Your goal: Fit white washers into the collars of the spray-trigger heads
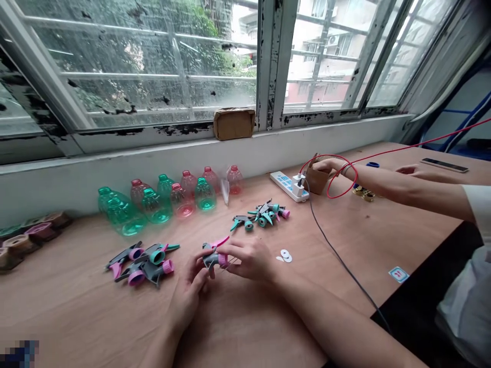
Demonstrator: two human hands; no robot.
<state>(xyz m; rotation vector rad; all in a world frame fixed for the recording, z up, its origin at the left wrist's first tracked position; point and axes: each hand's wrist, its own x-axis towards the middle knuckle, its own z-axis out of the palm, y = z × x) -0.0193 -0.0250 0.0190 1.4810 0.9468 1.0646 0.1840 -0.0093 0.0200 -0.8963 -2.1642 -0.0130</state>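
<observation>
Between my two hands is a trigger spray head [211,259] with a grey body, a pink trigger and a pink collar. My left hand [193,278] grips its grey body from the left. At the collar side, my right hand [251,259] has its fingers closed on it. Left of my hands lies a pile of grey, pink and teal spray heads [148,263]. A second pile of mostly teal spray heads [264,214] lies beyond my right hand. White ring washers [286,255] rest right of my right hand.
Green bottles [126,217] and red bottles [182,202] stand along the wall. A power strip [289,185] sits at the back, its grey cable [330,239] crossing the table. At right, a co-worker's arm [402,191] reaches to a cardboard box [318,179]. Small boxes [40,231] line the left.
</observation>
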